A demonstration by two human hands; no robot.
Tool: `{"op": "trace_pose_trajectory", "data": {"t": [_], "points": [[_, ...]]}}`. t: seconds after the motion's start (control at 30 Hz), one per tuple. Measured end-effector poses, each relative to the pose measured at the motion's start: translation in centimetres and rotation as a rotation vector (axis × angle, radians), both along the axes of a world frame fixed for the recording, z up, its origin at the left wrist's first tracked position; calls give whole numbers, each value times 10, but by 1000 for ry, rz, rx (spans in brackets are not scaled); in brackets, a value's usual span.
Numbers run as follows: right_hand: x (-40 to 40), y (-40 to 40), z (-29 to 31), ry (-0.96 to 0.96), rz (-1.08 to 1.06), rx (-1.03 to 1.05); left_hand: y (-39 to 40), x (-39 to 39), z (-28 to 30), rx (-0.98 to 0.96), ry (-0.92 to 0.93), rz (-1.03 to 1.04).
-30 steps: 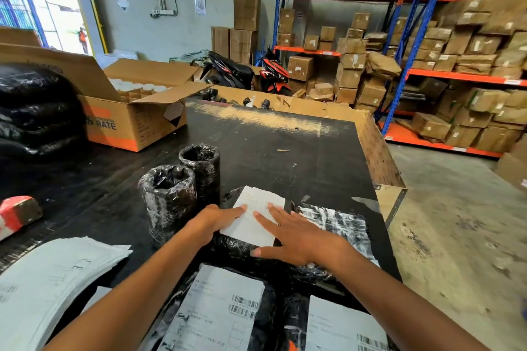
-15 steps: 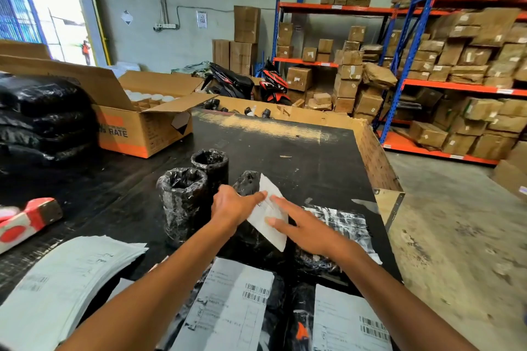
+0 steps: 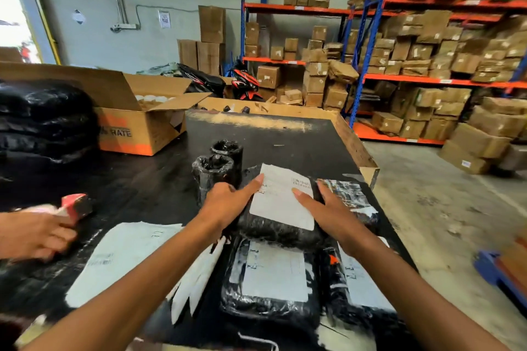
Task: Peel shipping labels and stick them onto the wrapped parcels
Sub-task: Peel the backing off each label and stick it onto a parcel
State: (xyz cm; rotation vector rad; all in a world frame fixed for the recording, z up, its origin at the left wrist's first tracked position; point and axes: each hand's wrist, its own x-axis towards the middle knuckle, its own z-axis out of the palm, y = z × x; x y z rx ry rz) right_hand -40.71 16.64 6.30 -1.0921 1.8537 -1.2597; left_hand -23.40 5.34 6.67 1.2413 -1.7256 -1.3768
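Warehouse racking loaded with cartons forms the background; work takes place on a black worktop (image 3: 285, 134). Toward the near right corner of the worktop lies a black wrapped parcel (image 3: 273, 229), with a white shipping label (image 3: 281, 199) lying on its top face.

Left hand (image 3: 228, 202): fingers extended, index tip touching the label's left edge. Right hand (image 3: 319, 205): fingers extended and flat, pressing the label's right side and the parcel edge. Neither hand pinches anything.

Handling assessment: the label appears thin, light and limp, and probably creases easily; take it by a corner and smooth from the centre outward. The parcel's film looks glossy and wrinkled, likely slippery and yielding under pressure; steady it by its sides.

Two labelled parcels (image 3: 271, 279) lie at the near edge, just behind them the parcel in hand. Label sheets (image 3: 119, 259) lie to the left.
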Motion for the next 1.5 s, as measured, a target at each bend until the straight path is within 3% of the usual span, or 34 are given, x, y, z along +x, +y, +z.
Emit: {"op": "trace_pose_trajectory", "data": {"t": [0.1, 0.3, 0.5, 0.6, 0.67, 0.77, 0.83, 0.93, 1.0, 1.1, 1.5], "points": [[18, 20, -2, 35, -10, 75, 19, 14, -10, -137, -179, -27], [39, 39, -19, 210, -59, 146, 32, 33, -34, -337, -348, -145], [46, 44, -22, 320, -64, 277, 31, 42, -43, -297, -377, -185], [50, 38, -18, 652, -128, 295, 31, 47, -40, -300, -386, -186], [65, 32, -8, 803, -155, 131, 30, 58, -36, -310, -335, -169], [107, 9, 3, 766, -55, -131, 18, 90, -35, -345, -241, -45], [139, -10, 3, 644, 35, -221, 5, 117, -42, -438, -288, 77], [181, -43, -6, 450, 184, -122, -12, 161, -54, -536, -411, 246], [201, -65, -25, 426, 267, 4, -24, 186, -63, -583, -535, 317], [222, -87, -51, 436, 257, 121, -36, 216, -72, -471, -628, 371], [248, -89, -72, 494, 160, 91, -56, 231, -86, -96, -109, 381]]}}
